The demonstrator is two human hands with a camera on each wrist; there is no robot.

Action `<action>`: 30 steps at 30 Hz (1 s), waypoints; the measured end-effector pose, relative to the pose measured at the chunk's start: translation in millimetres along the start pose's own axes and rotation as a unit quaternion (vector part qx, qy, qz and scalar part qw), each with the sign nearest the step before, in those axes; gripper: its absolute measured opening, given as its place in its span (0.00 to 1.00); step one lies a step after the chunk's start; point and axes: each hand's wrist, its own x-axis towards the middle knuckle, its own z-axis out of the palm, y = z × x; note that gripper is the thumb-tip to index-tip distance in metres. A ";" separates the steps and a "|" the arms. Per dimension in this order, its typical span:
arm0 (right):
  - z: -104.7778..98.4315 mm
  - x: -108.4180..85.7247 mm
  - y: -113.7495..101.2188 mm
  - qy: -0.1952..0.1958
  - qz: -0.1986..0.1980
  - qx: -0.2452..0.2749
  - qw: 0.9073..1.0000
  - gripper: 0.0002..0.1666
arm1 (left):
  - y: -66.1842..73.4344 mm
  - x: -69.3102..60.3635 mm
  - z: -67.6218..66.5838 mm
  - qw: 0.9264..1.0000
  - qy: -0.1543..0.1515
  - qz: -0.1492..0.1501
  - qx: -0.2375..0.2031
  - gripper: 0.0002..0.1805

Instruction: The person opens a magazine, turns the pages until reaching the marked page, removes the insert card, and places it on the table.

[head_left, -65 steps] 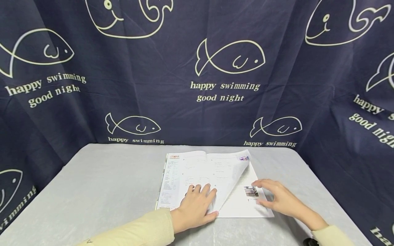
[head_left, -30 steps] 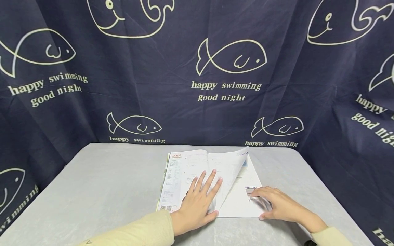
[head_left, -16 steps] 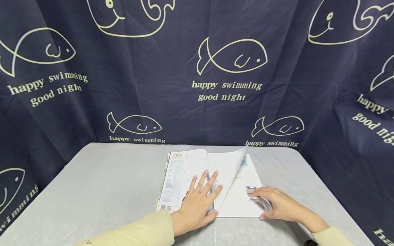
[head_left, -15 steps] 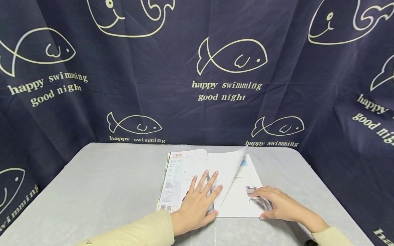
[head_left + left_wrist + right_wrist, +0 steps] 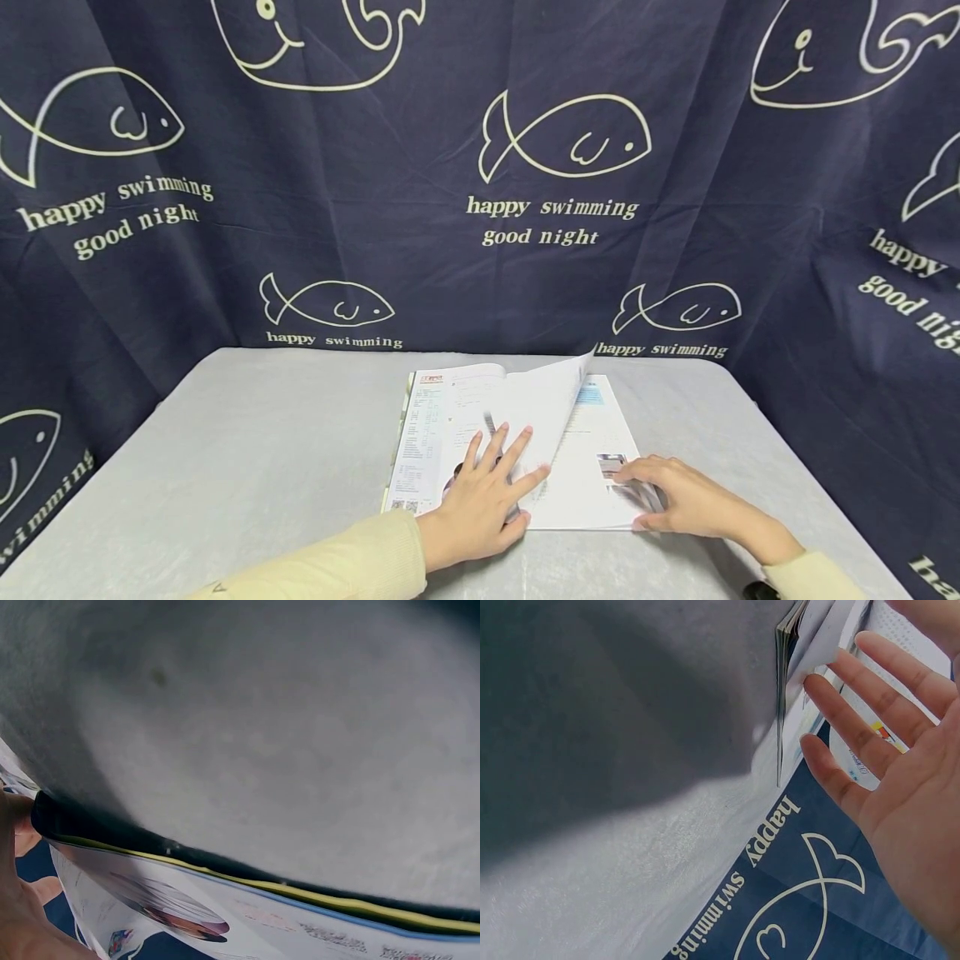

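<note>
A thin open book [image 5: 423,442] with printed white pages lies on the table. One page [image 5: 543,400] stands lifted and bent at a slant, its upper corner raised to the right. My left hand [image 5: 480,508] lies across the lower middle with fingers spread, touching the pages; its thumb is by the lower edge. At the right page's outer edge, my right hand [image 5: 686,500] has fingertips beside a small photo [image 5: 610,467] and its thumb near the bottom corner. In the right wrist view, the right hand's fingers [image 5: 866,746] look fairly straight, with tips against the pages.
A grey cloth-covered table [image 5: 262,450] carries the book near its right half. Behind it and along both sides hangs a dark blue curtain [image 5: 442,250] with fish drawings and lettering. In the left wrist view, the book's lower edge [image 5: 300,896] runs along the bottom.
The lifted page's slanted edge and upper corner have shifted left, uncovering more of the right page. My left fingers have spread. My right hand came down to the right page's lower corner, then stayed.
</note>
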 end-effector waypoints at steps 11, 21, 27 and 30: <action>1.8 -0.8 4.5 0.015 -0.017 0.014 1.000 0.23 | 0.1 -0.9 -1.5 0.999 -0.025 0.002 -0.020 0.28; 1.6 -0.1 6.3 0.017 -0.012 0.040 0.999 0.20 | 0.3 -1.2 -0.9 0.999 -0.036 -0.001 -0.022 0.26; 1.9 0.3 7.7 0.022 -0.010 0.040 0.999 0.19 | -0.4 -2.6 0.0 0.998 -0.051 -0.003 -0.028 0.28; 2.0 0.4 7.9 0.026 -0.008 0.039 0.999 0.19 | -0.7 -3.1 -0.3 0.998 -0.060 -0.008 -0.035 0.28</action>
